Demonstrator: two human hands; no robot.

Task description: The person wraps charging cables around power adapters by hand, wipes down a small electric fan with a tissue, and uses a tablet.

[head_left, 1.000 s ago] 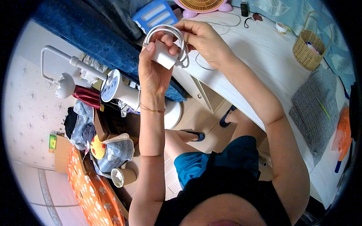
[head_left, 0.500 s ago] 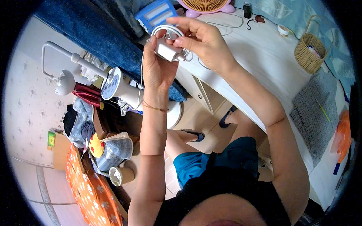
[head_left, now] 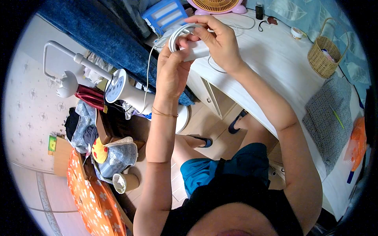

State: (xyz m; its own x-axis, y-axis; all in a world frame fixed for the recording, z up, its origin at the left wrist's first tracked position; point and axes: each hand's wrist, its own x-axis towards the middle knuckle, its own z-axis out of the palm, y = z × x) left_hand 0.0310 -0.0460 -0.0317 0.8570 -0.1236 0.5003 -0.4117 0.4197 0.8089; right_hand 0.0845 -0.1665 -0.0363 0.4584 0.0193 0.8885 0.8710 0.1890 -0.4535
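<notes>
Above the near edge of the white table, both hands are closed on a white charger and its coiled cable. My left hand grips the charger's block from the left, with the thumb across it. Looped over the left fingers is the white cable, wound in several turns. My right hand pinches the coil's upper right side between thumb and fingers, above the block. The cable's loose end and the plug prongs are hidden by the fingers.
The white table holds a wicker basket, a pink fan, a blue-framed box and a grey mat. A white standing device with a bent arm is at left. A bin stands on the floor.
Both hands have shifted slightly right with the charger. The block has turned to lie more level, and the coil now wraps over the left fingers. The right fingers have closed in on the coil.
</notes>
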